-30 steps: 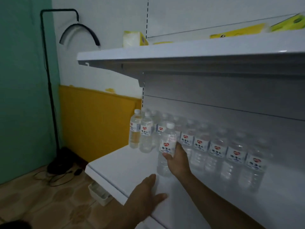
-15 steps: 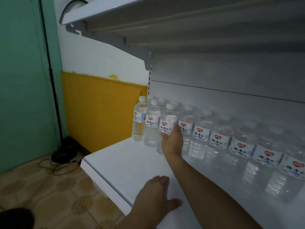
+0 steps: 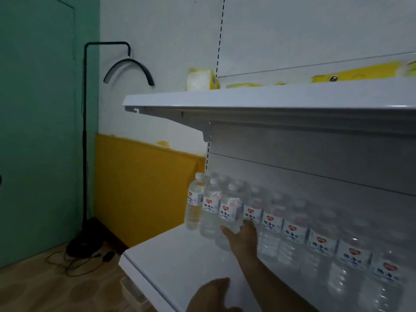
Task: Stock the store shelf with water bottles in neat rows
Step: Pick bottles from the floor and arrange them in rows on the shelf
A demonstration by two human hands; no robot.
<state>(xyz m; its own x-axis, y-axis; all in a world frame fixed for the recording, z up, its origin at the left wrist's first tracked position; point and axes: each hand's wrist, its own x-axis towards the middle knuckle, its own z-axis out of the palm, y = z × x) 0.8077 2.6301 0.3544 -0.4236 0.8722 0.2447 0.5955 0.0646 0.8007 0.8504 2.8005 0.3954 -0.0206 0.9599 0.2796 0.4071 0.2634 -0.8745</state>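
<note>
Clear plastic water bottles with white caps and red-and-blue labels stand in a row along the back of the white metal lower shelf, running from its left end off to the right. In the head view, the right hand curls its fingers and thumb round the lower body of one upright bottle, third from the left in the front line, touching its neighbours. The left hand rests at the front of the same shelf; its fingers are partly out of frame, so I cannot tell how they lie. Above, the white upper shelf carries yellow packages. A black floor lamp stands by the green wall.
</note>
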